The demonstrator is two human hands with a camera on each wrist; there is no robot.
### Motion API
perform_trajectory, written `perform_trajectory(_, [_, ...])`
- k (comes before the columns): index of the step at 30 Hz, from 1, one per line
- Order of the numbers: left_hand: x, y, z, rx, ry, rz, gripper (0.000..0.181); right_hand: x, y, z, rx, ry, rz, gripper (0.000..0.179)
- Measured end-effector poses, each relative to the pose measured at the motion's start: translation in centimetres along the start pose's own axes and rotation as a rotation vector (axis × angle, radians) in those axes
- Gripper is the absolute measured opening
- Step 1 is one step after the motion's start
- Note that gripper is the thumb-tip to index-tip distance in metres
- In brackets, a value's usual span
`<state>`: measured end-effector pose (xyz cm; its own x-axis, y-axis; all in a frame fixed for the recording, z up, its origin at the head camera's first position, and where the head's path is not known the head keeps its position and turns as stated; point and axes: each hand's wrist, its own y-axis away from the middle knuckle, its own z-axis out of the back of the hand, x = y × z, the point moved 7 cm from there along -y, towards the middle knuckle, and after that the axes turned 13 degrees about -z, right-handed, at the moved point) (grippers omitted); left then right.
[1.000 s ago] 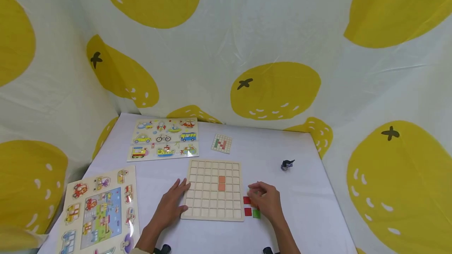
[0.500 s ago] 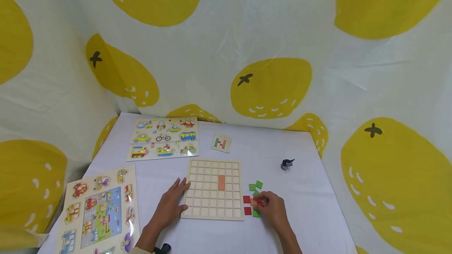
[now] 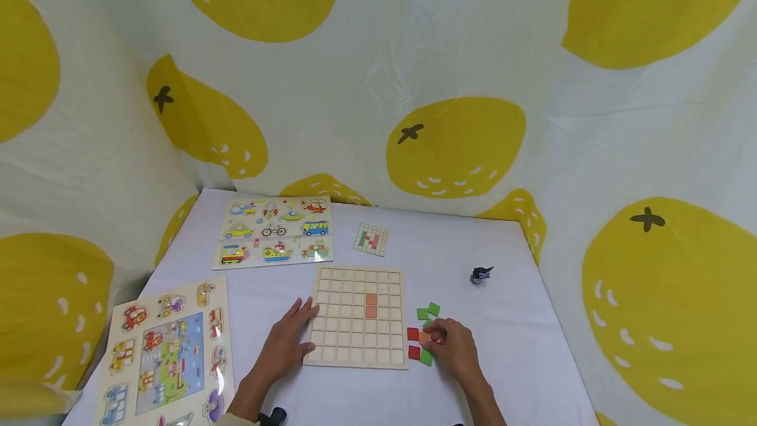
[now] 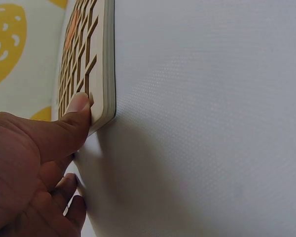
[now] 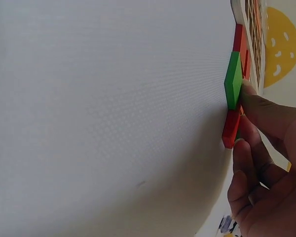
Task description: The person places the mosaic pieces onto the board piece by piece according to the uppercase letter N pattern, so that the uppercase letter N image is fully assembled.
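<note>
here we are on the pale surface (image 3: 520, 347), and the right hand (image 3: 455, 346) is down at the tiles, lower right of centre in the head view. its fingers are bent, thumb close to forefinger, right beside an orange tile (image 3: 423, 338); whether they pinch it, we cannot tell. around them we count two red tiles (image 3: 412, 334) near the grid board's edge, a green tile (image 3: 426, 357) just below, and more green tiles (image 3: 422, 313) above. in the right wrist view another red tile (image 5: 231, 127) pokes out by the fingertips.

over to the left hand (image 3: 286, 344), lower centre-left: fingers loosely spread, gripping nothing, touching the left side of the grid board (image 3: 353, 325). the left wrist view gives us its thumb on the rim near a corner. the board lies flat at lower centre, two orange squares (image 3: 370, 305) sitting in its cells.

behind it we have the small pattern card (image 3: 370, 239), with a dark figurine (image 3: 481, 275) further right and two picture puzzles (image 3: 273, 232) on the left. fruit-printed cloth (image 3: 331, 91) fills the upper frame.
</note>
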<state>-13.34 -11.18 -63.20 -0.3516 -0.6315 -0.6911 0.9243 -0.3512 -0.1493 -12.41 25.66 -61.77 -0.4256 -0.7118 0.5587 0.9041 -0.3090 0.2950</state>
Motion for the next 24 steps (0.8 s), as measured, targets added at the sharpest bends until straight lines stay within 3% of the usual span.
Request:
perform_trajectory(7, [0.1, 0.0, -0.1, 0.000, -0.004, -0.009, 0.086, 0.3, -0.1, 0.1, -0.032, 0.047, 0.008, 0.025])
perform_trajectory(12, [0.2, -0.1, -0.1, 0.010, -0.004, -0.004, 0.086, 0.2, -0.2, 0.1, -0.002, -0.036, -0.009, 0.022])
perform_trajectory(24, [0.2, -0.1, -0.1, 0.028, 0.007, 0.032, 0.086, 1.6, 0.8, 0.1, -0.003, -0.144, 0.070, 0.018])
